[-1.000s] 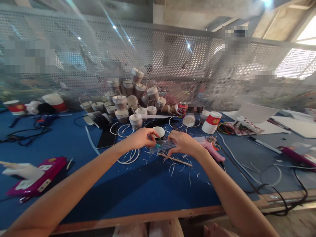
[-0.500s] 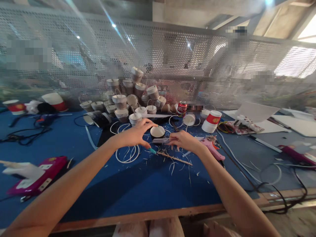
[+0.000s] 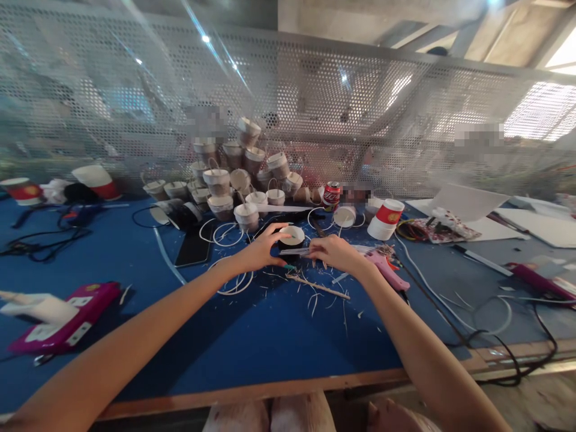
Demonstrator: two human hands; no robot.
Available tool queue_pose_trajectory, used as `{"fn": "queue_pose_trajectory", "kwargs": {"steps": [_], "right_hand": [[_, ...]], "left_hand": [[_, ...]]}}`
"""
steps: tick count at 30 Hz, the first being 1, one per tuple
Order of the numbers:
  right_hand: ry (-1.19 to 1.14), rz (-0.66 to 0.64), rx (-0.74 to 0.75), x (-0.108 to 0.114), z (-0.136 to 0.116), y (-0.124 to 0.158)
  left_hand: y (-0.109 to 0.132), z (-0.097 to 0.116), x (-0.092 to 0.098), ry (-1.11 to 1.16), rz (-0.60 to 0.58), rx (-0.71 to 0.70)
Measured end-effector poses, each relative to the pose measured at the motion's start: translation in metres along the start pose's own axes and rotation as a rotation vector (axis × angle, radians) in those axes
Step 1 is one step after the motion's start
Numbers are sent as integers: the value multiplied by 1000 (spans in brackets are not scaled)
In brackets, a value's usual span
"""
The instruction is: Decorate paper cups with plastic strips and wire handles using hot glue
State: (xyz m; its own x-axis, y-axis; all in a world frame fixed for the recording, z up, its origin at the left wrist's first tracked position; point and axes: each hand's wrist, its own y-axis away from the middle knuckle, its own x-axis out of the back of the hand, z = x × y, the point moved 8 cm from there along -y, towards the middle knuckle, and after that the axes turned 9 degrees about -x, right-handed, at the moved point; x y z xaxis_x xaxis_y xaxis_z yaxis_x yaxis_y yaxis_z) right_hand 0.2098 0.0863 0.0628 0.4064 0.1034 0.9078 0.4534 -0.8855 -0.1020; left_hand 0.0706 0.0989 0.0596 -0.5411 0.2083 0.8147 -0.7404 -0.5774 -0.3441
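My left hand (image 3: 264, 247) curves its thumb and fingers around the left side of a small cup (image 3: 292, 235), white inside and black outside. It appears to grip the cup, though the exact contact is hard to see. In front of the cup, my right hand (image 3: 332, 251) is closed on a thin pale strip (image 3: 293, 252), which sticks out to the left across the cup's front. Just right of that hand lies a pink glue gun (image 3: 387, 270). A thin brown stick (image 3: 321, 289) and white scraps lie below the hands on the blue tabletop (image 3: 270, 342).
Small white-and-brown buckets (image 3: 219, 180) are piled behind my left hand. A red can (image 3: 332, 195) and a red-and-white paper cup (image 3: 386, 220) stand at the back right. Coils of white cord (image 3: 236, 293), a phone (image 3: 194, 246) and a magenta power strip (image 3: 72, 318) are on the left.
My left hand has moved right, and its fingers have come around the cup. The cup has shifted slightly right. The phone shows more fully, and my right hand keeps the strip.
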Motion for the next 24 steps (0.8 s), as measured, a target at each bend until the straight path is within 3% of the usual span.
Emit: {"fn": "queue_pose_trajectory", "kwargs": {"steps": [7,15,24], "right_hand": [[-6,-36,-62,-4,1,-1],[154,47,-98,-1,2,-4],[140,23,-83,-4,0,-5]], "left_hand": [[0,-1,-1,-2,23,-15],[0,-1,-2,-20,30,-28],[0,-1,0,-59,77,-113]]}}
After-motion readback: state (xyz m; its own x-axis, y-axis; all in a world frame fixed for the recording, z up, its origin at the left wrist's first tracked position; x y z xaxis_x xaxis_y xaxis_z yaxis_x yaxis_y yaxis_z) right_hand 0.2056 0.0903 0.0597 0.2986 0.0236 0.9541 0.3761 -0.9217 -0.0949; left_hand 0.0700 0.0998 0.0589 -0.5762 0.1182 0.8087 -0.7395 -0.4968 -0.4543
